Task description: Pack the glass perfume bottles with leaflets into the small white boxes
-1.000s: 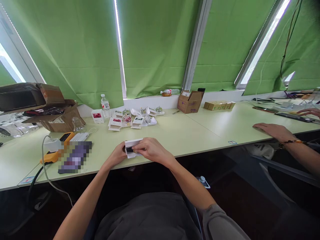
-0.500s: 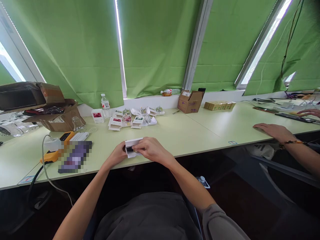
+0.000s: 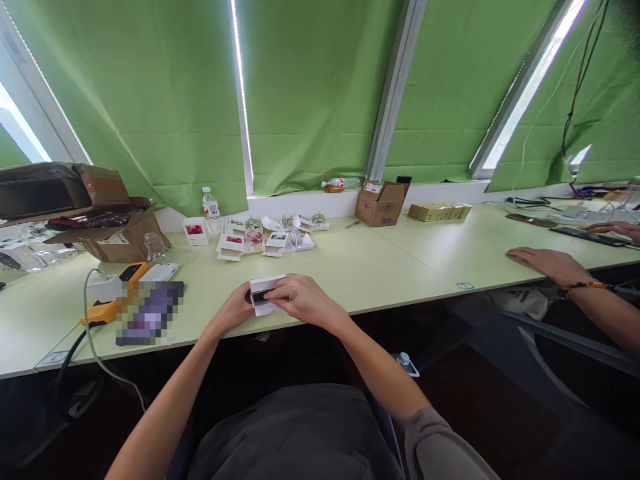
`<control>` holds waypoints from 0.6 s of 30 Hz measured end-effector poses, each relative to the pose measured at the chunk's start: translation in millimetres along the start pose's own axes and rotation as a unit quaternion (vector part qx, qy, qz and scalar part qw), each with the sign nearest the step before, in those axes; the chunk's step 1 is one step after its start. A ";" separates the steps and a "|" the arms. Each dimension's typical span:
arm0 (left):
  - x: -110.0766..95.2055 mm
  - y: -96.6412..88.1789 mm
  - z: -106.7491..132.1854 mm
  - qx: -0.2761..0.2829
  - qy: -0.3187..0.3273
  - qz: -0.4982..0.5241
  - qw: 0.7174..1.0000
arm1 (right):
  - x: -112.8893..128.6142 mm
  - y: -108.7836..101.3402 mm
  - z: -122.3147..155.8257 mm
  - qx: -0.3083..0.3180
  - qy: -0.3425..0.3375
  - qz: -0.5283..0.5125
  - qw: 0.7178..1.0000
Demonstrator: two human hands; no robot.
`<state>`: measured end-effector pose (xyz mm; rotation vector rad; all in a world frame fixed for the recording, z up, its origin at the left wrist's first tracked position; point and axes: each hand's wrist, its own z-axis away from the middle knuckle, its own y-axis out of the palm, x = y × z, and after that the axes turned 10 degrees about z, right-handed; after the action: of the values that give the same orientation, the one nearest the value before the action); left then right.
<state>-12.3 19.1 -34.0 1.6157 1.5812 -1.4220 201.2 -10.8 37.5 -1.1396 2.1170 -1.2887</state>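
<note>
Currently: both hands on small white box [image 3: 265, 294].
Left hand [image 3: 235, 309] and right hand [image 3: 300, 298] each grip it closed at the tabletop [image 3: 380, 267] edge.

Pale green surface [image 3: 380, 267], long, running under the windows. Far left: torn cardboard carton [image 3: 120, 243], water bottle [image 3: 211, 211], a scatter of small white cartons [image 3: 231, 243]; back centre an open brown box [image 3: 381, 204] and a row of yellow boxes [image 3: 439, 211]. Near edge: small white box [image 3: 263, 288] gripped between left hand [image 3: 235, 308] and right hand [image 3: 300, 299]; orange device [image 3: 131, 273] lies to its left.
</note>
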 end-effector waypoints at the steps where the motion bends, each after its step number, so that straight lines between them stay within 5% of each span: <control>1: 0.1 -0.1 0.1 0.000 0.000 -0.001 1.000 | -0.1 -0.1 0.0 -0.001 -0.001 -0.003 1.000; 18: -6.8 0.8 0.5 0.020 -0.003 0.019 1.000 | -0.9 -15.0 2.9 -0.023 0.016 -0.057 0.998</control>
<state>-10.4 15.5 -28.4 1.6530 1.5198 -1.4459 210.2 -15.2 49.1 -1.2844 2.1420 -1.3220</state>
